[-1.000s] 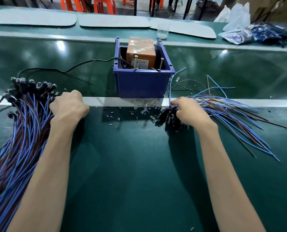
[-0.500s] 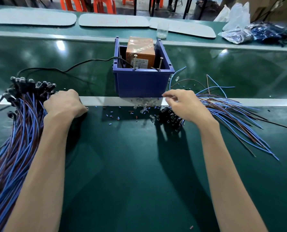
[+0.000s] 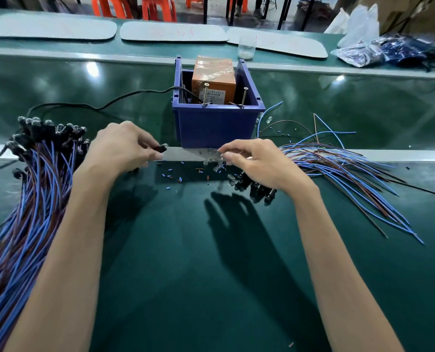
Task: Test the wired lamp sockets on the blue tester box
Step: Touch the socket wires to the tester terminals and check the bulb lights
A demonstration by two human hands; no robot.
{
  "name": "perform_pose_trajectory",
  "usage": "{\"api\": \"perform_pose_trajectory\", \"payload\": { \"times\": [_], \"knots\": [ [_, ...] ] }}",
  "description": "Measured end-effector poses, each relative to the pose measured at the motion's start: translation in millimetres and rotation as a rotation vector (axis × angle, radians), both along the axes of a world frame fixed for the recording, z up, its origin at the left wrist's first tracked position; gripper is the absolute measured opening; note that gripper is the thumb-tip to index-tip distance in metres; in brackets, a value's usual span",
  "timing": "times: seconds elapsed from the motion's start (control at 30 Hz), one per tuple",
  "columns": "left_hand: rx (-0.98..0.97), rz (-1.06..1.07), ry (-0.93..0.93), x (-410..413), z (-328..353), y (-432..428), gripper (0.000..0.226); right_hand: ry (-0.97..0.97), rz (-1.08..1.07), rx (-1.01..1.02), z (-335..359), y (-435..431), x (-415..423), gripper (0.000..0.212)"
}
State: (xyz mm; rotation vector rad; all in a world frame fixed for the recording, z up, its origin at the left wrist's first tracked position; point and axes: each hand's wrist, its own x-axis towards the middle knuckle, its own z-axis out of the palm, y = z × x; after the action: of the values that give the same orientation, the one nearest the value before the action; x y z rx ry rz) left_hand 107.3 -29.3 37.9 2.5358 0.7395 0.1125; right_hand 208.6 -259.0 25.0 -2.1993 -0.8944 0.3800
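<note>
Green worktop point(image 3: 160, 250), blue tester box point(image 3: 216, 125) ahead.
Left grip point(image 3: 120, 148) pinches a socket point(image 3: 161, 148); right grip point(image 3: 257, 163) (above bulbs point(image 3: 217, 168)), we cannot tell.

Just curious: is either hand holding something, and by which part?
The left hand pinches a black socket by its rear end. The right hand hovers over the clear bulbs; whether it holds one cannot be told.

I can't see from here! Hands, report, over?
Left hand pinches a black socket. Right hand over the clear bulbs, grip unclear. Blue box untouched, nothing in the way.
</note>
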Motion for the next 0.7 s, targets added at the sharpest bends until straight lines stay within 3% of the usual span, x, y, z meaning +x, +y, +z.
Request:
{"api": "perform_pose_trajectory", "payload": {
  "times": [0.1,0.2,0.3,0.4,0.53,0.7],
  "knots": [
    [-0.158,-0.179,-0.077,2.8,8.8,-22.7,0.009,0.045,0.039,0.015,-0.8,3.5,-4.3,0.019],
    [-0.351,-0.321,-0.273,4.5,17.2,-52.2,0.014,0.15,0.117,0.077,-1.7,7.9,-9.2,0.016],
    [-0.653,-0.386,-0.452,8.2,20.4,-84.6,0.016,0.311,0.203,0.299,-1.7,10.5,-14.2,0.016],
    [-0.738,-0.421,-0.536,10.6,19.3,-104.7,0.015,0.388,0.152,0.534,-0.3,6.6,-15.2,0.025],
    [-0.834,-0.376,-0.628,11.1,21.4,-107.2,0.01,0.323,0.038,0.626,3.7,1.9,-9.5,0.017],
    [-0.997,-0.137,-0.758,15.9,21.0,-104.0,0.055,0.218,0.048,0.486,10.7,9.4,-13.5,0.012]
  ]
}}
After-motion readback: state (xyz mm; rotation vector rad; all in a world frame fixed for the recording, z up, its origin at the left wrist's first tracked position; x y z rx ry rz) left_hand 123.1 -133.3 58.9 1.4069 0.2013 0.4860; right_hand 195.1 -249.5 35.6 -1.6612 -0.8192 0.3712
